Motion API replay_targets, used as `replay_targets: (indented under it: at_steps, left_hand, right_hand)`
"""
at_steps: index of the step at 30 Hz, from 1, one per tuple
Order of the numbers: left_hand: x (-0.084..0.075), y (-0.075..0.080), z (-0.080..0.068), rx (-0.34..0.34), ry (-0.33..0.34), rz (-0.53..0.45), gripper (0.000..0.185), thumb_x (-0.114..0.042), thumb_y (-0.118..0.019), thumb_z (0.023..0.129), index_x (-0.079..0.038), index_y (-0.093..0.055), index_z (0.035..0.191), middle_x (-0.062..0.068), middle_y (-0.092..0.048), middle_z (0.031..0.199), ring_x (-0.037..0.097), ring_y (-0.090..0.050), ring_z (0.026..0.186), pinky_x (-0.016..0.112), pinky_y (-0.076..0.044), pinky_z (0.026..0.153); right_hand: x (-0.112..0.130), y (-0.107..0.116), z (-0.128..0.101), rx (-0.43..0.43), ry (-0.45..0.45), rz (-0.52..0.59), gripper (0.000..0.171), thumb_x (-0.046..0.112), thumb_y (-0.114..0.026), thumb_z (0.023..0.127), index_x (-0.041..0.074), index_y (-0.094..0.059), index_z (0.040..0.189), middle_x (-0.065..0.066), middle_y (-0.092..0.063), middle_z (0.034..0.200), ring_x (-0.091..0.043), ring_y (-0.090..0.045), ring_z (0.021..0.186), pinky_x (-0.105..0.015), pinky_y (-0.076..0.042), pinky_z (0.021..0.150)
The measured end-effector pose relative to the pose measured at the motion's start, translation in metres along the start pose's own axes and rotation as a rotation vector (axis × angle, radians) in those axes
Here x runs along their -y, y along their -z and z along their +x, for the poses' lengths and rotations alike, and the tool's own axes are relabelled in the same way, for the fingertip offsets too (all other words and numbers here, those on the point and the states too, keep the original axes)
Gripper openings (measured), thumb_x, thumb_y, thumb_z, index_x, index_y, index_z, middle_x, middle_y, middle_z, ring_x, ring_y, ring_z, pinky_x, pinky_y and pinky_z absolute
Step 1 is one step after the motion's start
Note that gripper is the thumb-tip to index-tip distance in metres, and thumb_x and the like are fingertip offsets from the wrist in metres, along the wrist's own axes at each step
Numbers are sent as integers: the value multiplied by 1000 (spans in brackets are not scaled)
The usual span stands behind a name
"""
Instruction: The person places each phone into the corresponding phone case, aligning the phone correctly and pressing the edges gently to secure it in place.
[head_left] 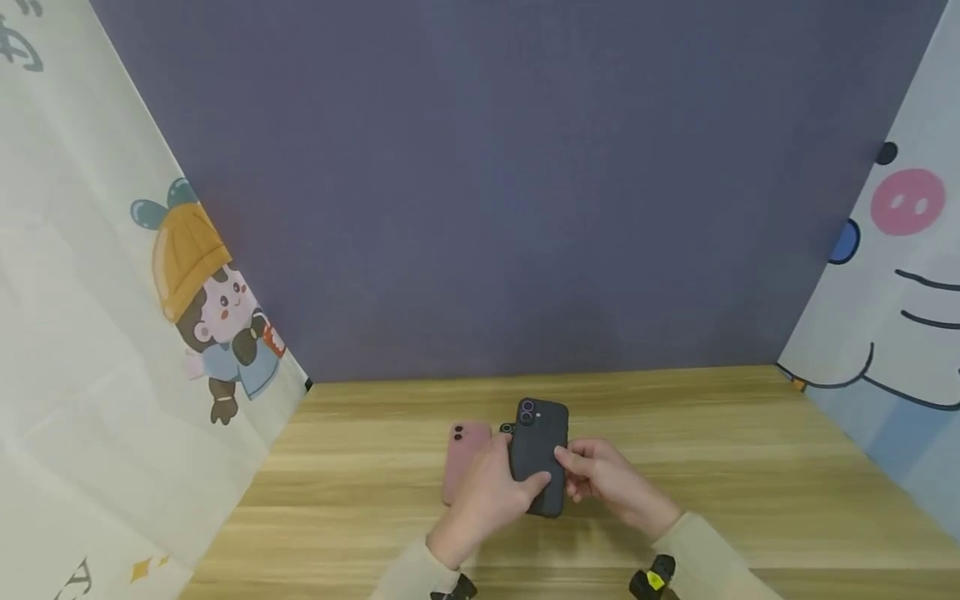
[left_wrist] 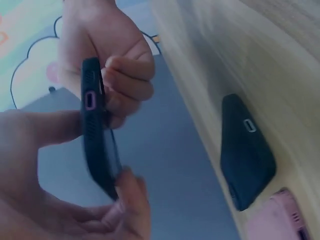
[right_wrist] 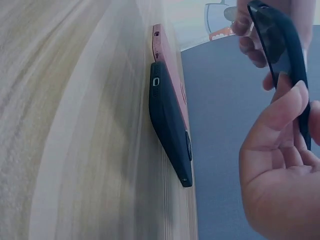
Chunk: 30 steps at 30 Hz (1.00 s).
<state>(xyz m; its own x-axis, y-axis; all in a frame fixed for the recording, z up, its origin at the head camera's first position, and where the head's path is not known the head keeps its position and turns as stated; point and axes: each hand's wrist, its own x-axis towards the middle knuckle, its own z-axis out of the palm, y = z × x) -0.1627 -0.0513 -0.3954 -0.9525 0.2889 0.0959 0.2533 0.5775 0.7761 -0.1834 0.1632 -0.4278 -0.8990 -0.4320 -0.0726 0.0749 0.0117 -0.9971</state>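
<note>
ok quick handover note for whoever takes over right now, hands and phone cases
Left hand grips the black case by its left edge, thumb across the back.
Right hand pinches its right edge.
The case is held above the wooden table, camera cutout away from the person.
A second dark case and a pink case lie side by side on the table.
Done: one case lifted. Left: the two on the table, untouched.

You're holding a matt black phone case (head_left: pixel 538 454) that looks like soft, finely textured rubbery plastic. The pink case (head_left: pixel 461 458) to its left has a smooth, matt finish. Your tabletop (head_left: pixel 750 467) is pale wood-grain with a slight sheen, and the far backdrop (head_left: pixel 510 183) is matt grey-blue.
</note>
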Motion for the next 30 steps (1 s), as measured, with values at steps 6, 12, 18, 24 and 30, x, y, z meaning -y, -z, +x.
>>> replay_targets:
  at_steps: [6, 12, 18, 24, 30]
  left_hand:
    - [-8, -6, 0, -61, -58, 199, 70, -52, -83, 80, -2, -60, 122, 1, -60, 93, 12, -56, 74, 31, -49, 61]
    - [-14, -9, -2, -80, -21, 306, 87, -69, -83, 68, 3, -60, 112, 4, -57, 83, 15, -55, 64, 31, -46, 50]
    - [-17, -9, -5, -78, -11, 331, 86, -67, -85, 66, 4, -59, 106, 3, -50, 75, 14, -49, 57, 29, -42, 46]
    - [-12, -8, -4, -45, 7, 318, 87, -66, -85, 67, 6, -58, 108, 5, -52, 75, 16, -51, 55, 31, -43, 44]
    - [-5, -5, -2, 3, 48, 295, 91, -68, -84, 67, 8, -58, 110, 5, -53, 74, 16, -53, 55, 32, -45, 45]
  right_hand:
    - [-2, -2, 3, 22, -5, 0, 32, 29, -57, 105, 1, -64, 93, 1, -61, 72, -8, -55, 62, -22, -50, 58]
    - [-3, -3, 4, 49, 5, -15, 33, 29, -56, 106, -2, -65, 96, 0, -66, 74, -8, -55, 60, -23, -49, 57]
    - [-1, -7, 4, 48, -16, -26, 35, 29, -56, 105, -4, -67, 98, 0, -67, 71, -9, -57, 60, -25, -49, 58]
    - [0, -12, 3, 39, -57, -30, 37, 33, -59, 104, -3, -67, 94, 0, -65, 69, -9, -57, 59, -24, -51, 57]
    - [-2, -12, 3, 54, -55, -37, 37, 33, -59, 103, -1, -65, 89, 0, -64, 69, -10, -58, 60, -24, -52, 57]
